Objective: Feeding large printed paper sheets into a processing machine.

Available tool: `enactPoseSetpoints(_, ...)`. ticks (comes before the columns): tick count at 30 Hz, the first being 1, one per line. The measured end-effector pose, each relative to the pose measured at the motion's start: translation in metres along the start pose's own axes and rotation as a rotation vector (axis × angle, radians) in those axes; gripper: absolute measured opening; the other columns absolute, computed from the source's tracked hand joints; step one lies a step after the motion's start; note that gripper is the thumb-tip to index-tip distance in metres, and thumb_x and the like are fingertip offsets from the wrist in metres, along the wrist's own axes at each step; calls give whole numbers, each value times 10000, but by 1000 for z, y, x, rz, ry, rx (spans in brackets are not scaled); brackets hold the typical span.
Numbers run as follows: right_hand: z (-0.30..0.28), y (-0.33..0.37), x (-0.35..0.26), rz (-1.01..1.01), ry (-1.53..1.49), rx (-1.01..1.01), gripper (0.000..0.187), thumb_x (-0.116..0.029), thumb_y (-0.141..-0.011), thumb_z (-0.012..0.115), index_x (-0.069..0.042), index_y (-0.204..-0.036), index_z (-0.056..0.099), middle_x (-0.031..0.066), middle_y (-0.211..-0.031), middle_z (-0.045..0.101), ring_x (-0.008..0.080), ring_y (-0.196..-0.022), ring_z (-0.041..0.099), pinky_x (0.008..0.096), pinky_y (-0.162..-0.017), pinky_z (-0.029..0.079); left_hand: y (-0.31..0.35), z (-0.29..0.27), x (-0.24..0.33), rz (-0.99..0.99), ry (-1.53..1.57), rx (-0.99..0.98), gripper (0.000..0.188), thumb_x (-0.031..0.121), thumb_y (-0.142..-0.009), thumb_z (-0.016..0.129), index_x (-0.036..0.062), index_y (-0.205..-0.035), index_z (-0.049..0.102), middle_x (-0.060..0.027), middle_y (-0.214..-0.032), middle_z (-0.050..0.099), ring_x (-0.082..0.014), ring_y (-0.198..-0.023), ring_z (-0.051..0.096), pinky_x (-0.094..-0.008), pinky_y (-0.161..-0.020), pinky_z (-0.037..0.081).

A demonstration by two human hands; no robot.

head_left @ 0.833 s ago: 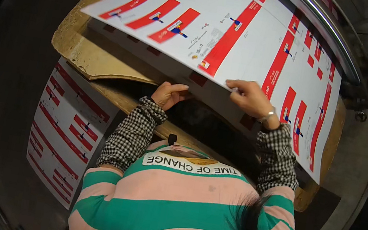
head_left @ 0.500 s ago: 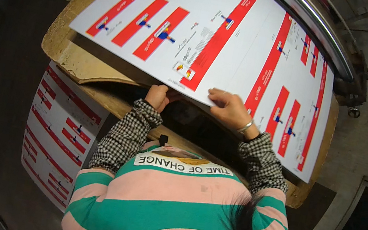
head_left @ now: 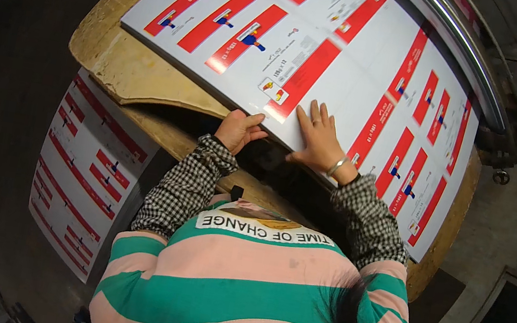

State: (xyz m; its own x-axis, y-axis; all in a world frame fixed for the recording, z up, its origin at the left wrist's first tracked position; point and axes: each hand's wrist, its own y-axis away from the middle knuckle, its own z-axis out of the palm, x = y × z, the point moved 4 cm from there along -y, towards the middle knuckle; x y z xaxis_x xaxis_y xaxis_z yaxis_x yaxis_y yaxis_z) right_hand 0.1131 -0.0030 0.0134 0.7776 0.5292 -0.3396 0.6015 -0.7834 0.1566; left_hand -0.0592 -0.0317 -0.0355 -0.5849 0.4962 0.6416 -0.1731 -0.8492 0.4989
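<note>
A large white printed sheet (head_left: pixel 364 63) with red bands and small blue figures lies on the worn wooden table, its front edge showing some thickness. My right hand (head_left: pixel 321 139), with a bracelet at the wrist, rests on the sheet near that edge, fingers spread and thumb toward the rim. Just left of it, my left hand (head_left: pixel 236 133) is at the front edge, thumb along the rim and the other fingers loosely bent below, apart from the thumb. Nothing shows pinched between them. Checked sleeves cover both forearms.
The wooden table (head_left: pixel 103 46) has a curved cutout in front of me. A shiny metal roller (head_left: pixel 459 48) runs along the far right side. Lower left, more printed sheets (head_left: pixel 85 194) lie beneath table height. A small handwheel (head_left: pixel 501 176) stands at the right.
The lifted front edge of the sheet has come down and the sheet has shifted slightly right. My right hand has gone from pinching the edge to lying spread; my left hand has loosened.
</note>
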Motion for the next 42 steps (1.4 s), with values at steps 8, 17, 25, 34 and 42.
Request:
enactPoseSetpoints(8,-49,7,23,-69,-422,7,231,-112,-705,492,-16,-895,582,168,-877,591,326,-747,572,343,-679,458,-8,-12,-6,-94,-71,-156,288,72,-791,535,-17,-1060,486,-110,-1004,560,-166,-906,556,-294,-735,499)
enactPoseSetpoints(17,-39,22,2,19,-603,65,291,-67,-682,543,27,-955,575,181,-1081,541,274,-980,545,296,-836,435,-6,-13,-8,39,112,94,281,51,-787,397,-88,-1016,482,-185,-995,537,-306,-906,545,-456,-753,471)
enactPoseSetpoints(25,-31,-18,51,165,-529,146,303,-84,-659,562,36,-936,581,184,-1044,558,265,-923,567,282,-808,438,4,0,7,11,-25,97,330,221,-832,511,-30,-1041,468,-132,-956,560,-222,-815,579,-348,-694,487)
enactPoseSetpoints(34,-7,3,-17,-1,99,-194,1041,-397,-474,757,-45,-1295,223,288,-1330,146,446,-1230,144,515,-977,204,0,-8,-7,-12,-57,130,284,155,-790,560,23,-1037,509,-82,-929,583,-144,-719,564,-283,-622,483)
enactPoseSetpoints(42,-76,16,7,26,-523,-46,264,-95,-674,535,26,-907,570,183,-940,589,233,-737,609,319,-681,473,9,-7,0,8,44,-149,296,139,-787,554,28,-1058,509,-79,-959,576,-197,-837,555,-336,-747,478)
